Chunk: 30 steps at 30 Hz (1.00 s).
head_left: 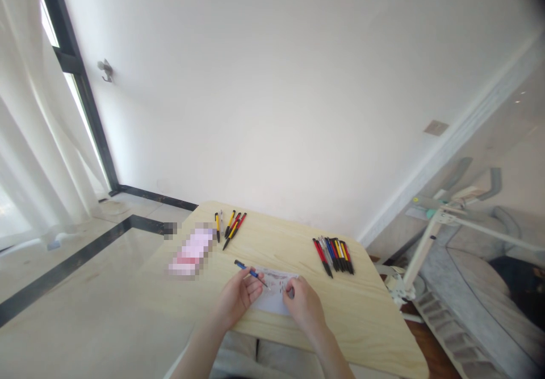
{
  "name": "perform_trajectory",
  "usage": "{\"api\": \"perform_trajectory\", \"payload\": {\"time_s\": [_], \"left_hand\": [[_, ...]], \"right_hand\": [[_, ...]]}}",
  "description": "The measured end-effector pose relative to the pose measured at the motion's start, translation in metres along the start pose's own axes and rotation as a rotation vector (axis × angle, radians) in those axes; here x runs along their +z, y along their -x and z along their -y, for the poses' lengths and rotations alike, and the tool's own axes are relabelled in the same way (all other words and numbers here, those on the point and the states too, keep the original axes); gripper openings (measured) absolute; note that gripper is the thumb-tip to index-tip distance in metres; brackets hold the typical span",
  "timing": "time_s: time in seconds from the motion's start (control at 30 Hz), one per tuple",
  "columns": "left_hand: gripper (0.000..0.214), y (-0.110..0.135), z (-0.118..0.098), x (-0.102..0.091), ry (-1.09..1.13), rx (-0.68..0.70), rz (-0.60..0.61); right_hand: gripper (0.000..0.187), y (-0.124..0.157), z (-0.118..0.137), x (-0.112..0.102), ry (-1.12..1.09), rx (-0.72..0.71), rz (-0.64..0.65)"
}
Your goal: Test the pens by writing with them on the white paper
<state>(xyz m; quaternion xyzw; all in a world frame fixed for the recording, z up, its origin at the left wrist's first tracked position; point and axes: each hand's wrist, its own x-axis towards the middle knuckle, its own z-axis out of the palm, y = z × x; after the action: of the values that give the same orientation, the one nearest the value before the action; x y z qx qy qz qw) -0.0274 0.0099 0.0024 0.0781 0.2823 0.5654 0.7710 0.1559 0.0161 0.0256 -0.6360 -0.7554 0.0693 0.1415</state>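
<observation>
Two hands are working low at 6 o'clock on the tabletop [366, 311], both meeting on one sheet of paper [269, 303]. The left hand [238, 297] is clenched round a blue pen [249, 270], w/ the grip near the writing end. The barrel slants up toward 10 o'clock and the tip sits down on the top edge of the sheet, which looks like a writing hold, prob angled so the tip stays in sight. The right hand [304, 305] sits at 3 o'clock of the sheet w/ fingers bent and tips pressed on the paper. It's grasping nothing I can see, and it looks to be pinning the sheet so it won't slide under the pen. There are faint marks along the sheet's far edge, too small to read.

Up at 11 o'clock from the hands lies a loose fan of pens [230, 227], yellow, red and black, well apart from the sheet. Over at 1 o'clock there's a tighter row of pens [334, 254], red, blue, yellow and black, lying side by side and touching. The two lots sit separate, one on either side of the sheet, both within reach. At 10 o'clock, near the fan, is a pink item [191, 252], blurred out, so I can't tell what it is.
</observation>
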Motion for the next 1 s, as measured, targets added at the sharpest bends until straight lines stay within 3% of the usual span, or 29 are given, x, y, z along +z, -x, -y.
{"api": "perform_trajectory", "payload": {"time_s": [0.13, 0.33, 0.6, 0.67, 0.87, 1.0], "left_hand": [[0.010, 0.001, 0.000, 0.001, 0.002, 0.001, -0.009], [0.009, 0.001, 0.000, 0.003, -0.015, 0.011, -0.006], [0.009, -0.001, 0.000, 0.002, -0.025, 0.005, -0.014], [0.010, 0.000, 0.001, 0.002, -0.027, 0.008, 0.003], [0.012, -0.001, 0.002, 0.003, -0.038, 0.032, 0.018], [0.011, -0.002, 0.002, 0.003, -0.019, 0.024, 0.027]], "right_hand": [[0.012, 0.001, 0.000, -0.001, 0.036, -0.005, 0.027], [0.017, -0.007, 0.005, -0.007, 0.207, -0.122, 0.097], [0.014, -0.014, 0.008, -0.010, 0.165, -0.159, 0.095], [0.013, -0.010, 0.006, -0.013, 0.072, -0.158, 0.076], [0.005, 0.000, 0.004, -0.019, -0.511, -0.107, 0.044], [0.004, 0.001, 0.008, -0.014, -0.681, -0.071, -0.010]]}}
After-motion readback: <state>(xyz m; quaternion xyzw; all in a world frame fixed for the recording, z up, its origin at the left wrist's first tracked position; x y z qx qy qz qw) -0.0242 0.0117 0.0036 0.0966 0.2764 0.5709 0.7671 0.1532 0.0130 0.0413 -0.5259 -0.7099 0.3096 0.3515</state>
